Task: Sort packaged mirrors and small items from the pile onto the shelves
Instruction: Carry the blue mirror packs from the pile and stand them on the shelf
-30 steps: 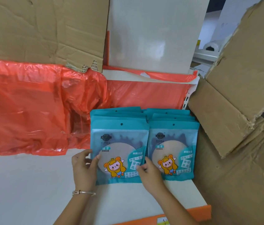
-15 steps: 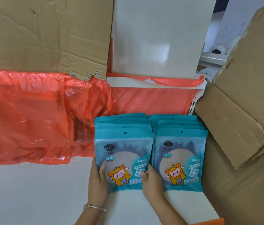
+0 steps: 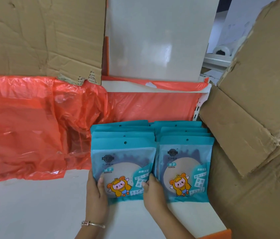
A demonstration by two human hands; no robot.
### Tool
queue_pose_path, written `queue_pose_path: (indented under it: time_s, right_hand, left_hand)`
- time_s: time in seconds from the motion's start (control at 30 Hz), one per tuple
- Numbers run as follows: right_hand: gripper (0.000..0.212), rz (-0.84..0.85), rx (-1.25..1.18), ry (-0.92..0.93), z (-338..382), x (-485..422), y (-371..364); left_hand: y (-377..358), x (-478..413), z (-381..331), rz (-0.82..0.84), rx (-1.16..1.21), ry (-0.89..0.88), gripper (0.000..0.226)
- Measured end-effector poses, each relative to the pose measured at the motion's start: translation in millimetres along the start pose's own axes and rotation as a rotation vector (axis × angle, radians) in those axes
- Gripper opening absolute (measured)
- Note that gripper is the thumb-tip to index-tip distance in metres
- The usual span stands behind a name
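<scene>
Teal front pack (image 3: 127,163) hides rear packs (image 3: 122,133) except their tops

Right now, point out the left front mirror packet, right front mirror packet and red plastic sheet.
left front mirror packet (image 3: 122,166): head view, clear window.
right front mirror packet (image 3: 184,163): head view, clear window.
red plastic sheet (image 3: 24,126): head view, crumpled middle.
</scene>
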State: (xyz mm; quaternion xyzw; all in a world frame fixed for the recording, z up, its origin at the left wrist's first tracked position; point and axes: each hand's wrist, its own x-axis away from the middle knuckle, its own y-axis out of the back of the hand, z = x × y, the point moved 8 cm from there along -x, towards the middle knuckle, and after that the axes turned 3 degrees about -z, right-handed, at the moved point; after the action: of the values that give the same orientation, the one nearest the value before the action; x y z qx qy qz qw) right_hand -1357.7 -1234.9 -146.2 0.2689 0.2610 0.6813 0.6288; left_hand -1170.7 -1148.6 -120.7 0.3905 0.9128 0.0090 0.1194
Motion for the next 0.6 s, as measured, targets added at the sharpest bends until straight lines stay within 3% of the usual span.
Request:
queue_pose_path:
  time_s: [0.2, 0.33, 0.47, 0.6]
  right_hand:
    - [0.067, 0.181, -0.228, 0.026, -9, 25, 2]
    - [0.046, 0.036, -0.189, 0.058, -34, 28, 36]
    - [0.015, -0.057, -0.004, 0.022, -66, 21, 63]
    - [0.015, -0.036, 0.199, 0.024, -72, 13, 63]
  left_hand:
    - [4, 0, 7, 0.029, -0.026, 0.028, 0.059]
    - [7, 4, -1, 0.041, -0.027, 0.031, 0.042]
    - [12, 4, -5, 0.019, -0.034, 0.014, 0.047]
    - [12, 6, -6, 0.022, -0.025, 0.032, 0.047]
